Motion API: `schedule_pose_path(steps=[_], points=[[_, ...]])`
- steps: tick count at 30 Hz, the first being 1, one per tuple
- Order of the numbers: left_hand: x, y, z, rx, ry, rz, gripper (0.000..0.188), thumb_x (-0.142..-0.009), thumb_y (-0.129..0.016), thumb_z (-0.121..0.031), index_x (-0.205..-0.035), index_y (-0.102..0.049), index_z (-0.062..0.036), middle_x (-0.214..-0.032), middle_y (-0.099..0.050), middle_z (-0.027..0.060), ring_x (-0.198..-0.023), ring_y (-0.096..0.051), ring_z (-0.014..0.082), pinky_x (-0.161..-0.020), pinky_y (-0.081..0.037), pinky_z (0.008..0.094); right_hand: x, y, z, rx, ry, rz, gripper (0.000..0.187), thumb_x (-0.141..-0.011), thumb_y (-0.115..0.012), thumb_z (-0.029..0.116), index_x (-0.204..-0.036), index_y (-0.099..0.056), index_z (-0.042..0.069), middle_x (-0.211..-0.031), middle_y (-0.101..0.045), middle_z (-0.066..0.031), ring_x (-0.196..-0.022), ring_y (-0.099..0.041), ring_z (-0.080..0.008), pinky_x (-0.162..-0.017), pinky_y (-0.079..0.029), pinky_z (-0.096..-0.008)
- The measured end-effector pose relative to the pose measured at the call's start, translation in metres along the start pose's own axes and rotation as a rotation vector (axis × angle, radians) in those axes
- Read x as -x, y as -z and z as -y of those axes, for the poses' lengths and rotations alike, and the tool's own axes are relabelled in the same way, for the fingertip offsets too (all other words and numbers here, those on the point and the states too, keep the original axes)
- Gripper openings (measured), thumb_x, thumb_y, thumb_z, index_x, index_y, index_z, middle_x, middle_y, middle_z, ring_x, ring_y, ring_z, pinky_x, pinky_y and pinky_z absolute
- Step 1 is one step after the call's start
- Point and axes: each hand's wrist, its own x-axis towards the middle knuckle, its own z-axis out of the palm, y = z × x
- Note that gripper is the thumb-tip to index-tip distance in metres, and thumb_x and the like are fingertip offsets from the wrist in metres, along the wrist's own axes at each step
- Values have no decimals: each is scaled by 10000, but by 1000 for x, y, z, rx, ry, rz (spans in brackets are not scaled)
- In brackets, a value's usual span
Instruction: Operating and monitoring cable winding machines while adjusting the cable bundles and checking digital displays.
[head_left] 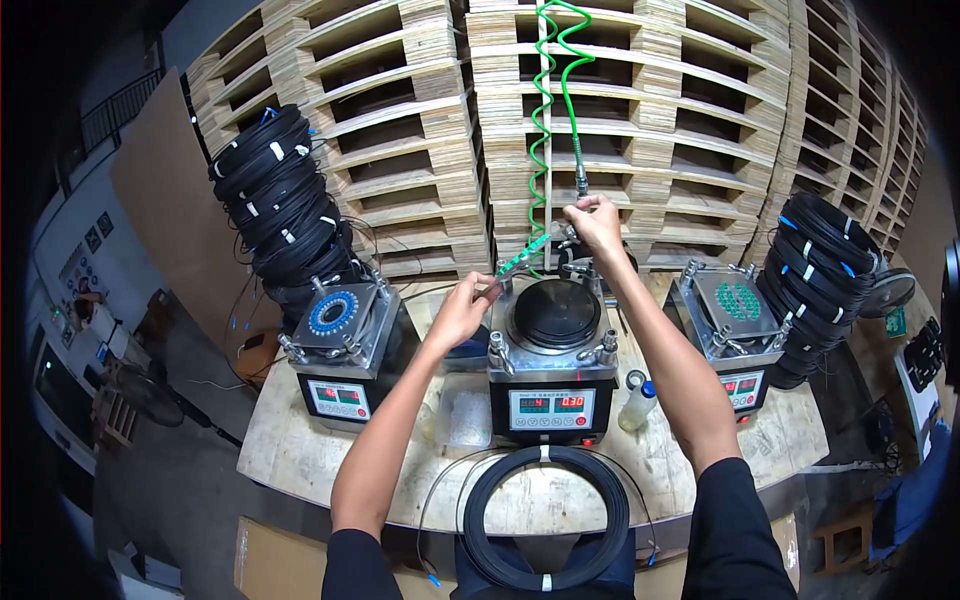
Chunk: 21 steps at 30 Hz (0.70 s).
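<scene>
Head view, looking down on a round wooden table (300,440) set before stacked wooden pallets (640,130). Three box-shaped machines with red digital displays stand in a row on the table: the left machine (345,350) bears a blue ring fixture, the middle machine (551,365) a black round disc on its top plate, the right machine (735,335) a green-dotted plate. Bundles of black coiled cable (280,200) rise behind the left machine, and a second pile (825,265) stands beside the right one. A single black cable coil (545,515) lies at the near table edge. A green spiral air hose (545,120) hangs over the middle machine. The left hand (462,310) is closed around the green nozzle (520,260) at the hose's lower end, just above the middle machine's rear left corner. The right hand (597,225) pinches the hose's metal fitting (580,185), fingers closed. A small clear bottle (638,400) stands between the middle and right machines.
</scene>
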Motion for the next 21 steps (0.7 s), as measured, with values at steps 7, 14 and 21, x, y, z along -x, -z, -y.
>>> schedule_pose_path(steps=[7, 14, 21], points=[[9, -6, 5, -207, -166, -190, 164, -973, -630, -104, -1044, -680, 35, -895, -697, 251, -738, -627, 138, -699, -491, 316, 23, -35, 50, 236, 147, -116, 371, -693, -796, 224, -942, -577, 57, -850, -707, -203, -857, -700, -385, -796, -538, -464], [18, -12, 27, -118, -145, -205, 160, -942, -653, -108, -965, -671, 50, -662, -558, 224, -529, -443, 210, -554, -419, 371, 44, -43, 71, 296, 288, -118, 325, -714, -748, 168, -927, -546, 29, -717, -642, -225, -692, -662, -373, -690, -508, -465], [16, -24, 40, -102, -207, -273, 174, -936, -663, -108, -930, -666, 66, -652, -559, 238, -511, -449, 215, -543, -420, 386, 40, -51, 39, 270, 282, -73, 277, -726, -707, 122, -924, -533, 34, -697, -647, -228, -722, -661, -437, -677, -502, -505]])
